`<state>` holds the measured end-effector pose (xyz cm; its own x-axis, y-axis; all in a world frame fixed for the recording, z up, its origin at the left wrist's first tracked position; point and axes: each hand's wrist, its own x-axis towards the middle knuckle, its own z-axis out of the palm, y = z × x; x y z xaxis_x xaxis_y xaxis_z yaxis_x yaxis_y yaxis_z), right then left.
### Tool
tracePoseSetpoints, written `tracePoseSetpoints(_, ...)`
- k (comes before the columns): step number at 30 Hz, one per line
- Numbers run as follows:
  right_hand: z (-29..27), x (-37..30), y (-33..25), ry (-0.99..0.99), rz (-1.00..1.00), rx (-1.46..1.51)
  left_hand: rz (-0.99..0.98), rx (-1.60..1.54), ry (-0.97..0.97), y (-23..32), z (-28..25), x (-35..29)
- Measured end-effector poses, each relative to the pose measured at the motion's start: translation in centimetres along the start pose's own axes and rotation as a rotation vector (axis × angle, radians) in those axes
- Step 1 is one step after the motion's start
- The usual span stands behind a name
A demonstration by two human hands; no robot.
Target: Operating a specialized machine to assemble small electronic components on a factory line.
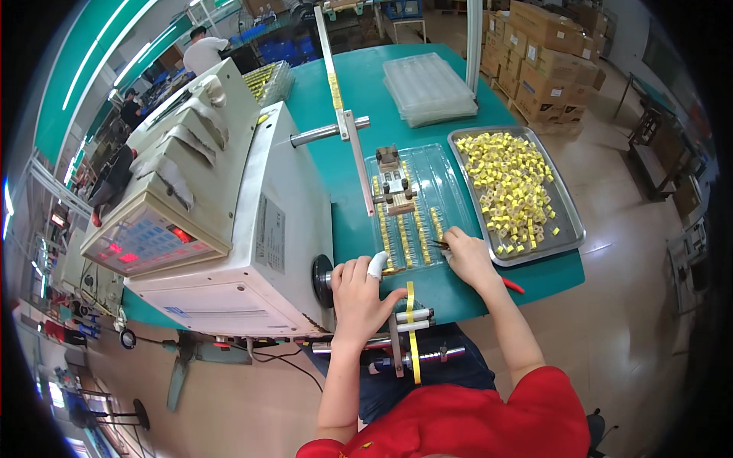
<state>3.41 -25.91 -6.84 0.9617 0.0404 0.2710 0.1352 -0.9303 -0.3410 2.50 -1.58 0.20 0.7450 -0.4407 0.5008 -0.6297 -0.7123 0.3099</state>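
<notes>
My left hand [359, 299] lies beside the black round knob [323, 281] of a white winding machine [294, 229], its thumb spread from the fingers and a white wrap [376, 265] on one finger. My right hand [468, 258] is closed on a thin dark tool that looks like tweezers [440, 245], at the right edge of a clear plastic tray [458, 200]. Rows of small yellow-wrapped coils [418, 229] stand in that tray. Over it sits the machine's metal fixture [398, 191]. A strip of yellow tape [413, 336] hangs across rollers in front of me.
At the right a metal pan [573, 221] holds a heap of yellow coil parts [511, 183]. Stacked clear trays [427, 88] lie at the back. A red handle [513, 285] shows beside my right wrist. A slanted metal arm [336, 91] rises above the green table [534, 277].
</notes>
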Motion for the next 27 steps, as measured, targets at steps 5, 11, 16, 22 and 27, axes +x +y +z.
tracePoseSetpoints(5,-0.5,-0.5,0.2,-0.020,0.070,0.101,-0.043,-0.068,-0.060,-0.1,0.1,-0.7)
tracePoseSetpoints(11,-2.6,-0.8,-2.3,0.121,-0.020,0.392,-0.047,-0.074,-0.054,0.0,0.4,-0.8)
tracePoseSetpoints(16,-4.6,-0.3,-6.0,-0.201,0.145,0.960,-0.078,-0.098,-0.060,0.1,0.2,-0.9)
tracePoseSetpoints(22,-3.1,-0.1,-5.9,-0.280,0.227,1.020,-0.076,-0.145,-0.045,-0.6,0.5,-1.4)
tracePoseSetpoints(27,-2.2,-1.1,-5.7,-0.190,0.228,0.994,-0.037,-0.264,-0.028,-0.8,1.1,-1.5)
